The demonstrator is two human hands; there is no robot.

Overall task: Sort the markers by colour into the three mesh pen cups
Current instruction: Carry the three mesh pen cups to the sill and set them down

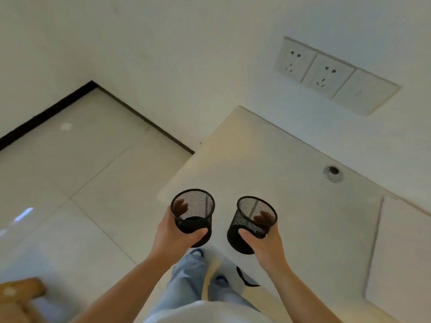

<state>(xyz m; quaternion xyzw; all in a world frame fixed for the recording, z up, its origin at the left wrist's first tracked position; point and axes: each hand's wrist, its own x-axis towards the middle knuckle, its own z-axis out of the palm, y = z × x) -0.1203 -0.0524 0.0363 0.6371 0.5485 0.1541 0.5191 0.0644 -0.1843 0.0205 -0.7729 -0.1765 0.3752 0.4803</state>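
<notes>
Head view: both forearms extended forward over the white tabletop (268,148) edge. Left hand (173,236) grips one black mesh pen cup (193,213), upright; right hand (265,244) grips another mesh cup (253,223), tilted. Fingers visible through mesh; both cups look empty.

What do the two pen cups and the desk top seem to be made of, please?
Left cup and right cup: likely black-coated wire mesh with a solid rim; fingers show through the walls. Desk top: smooth, matte, off-white, probably laminate, though the look leaves it open.
</notes>
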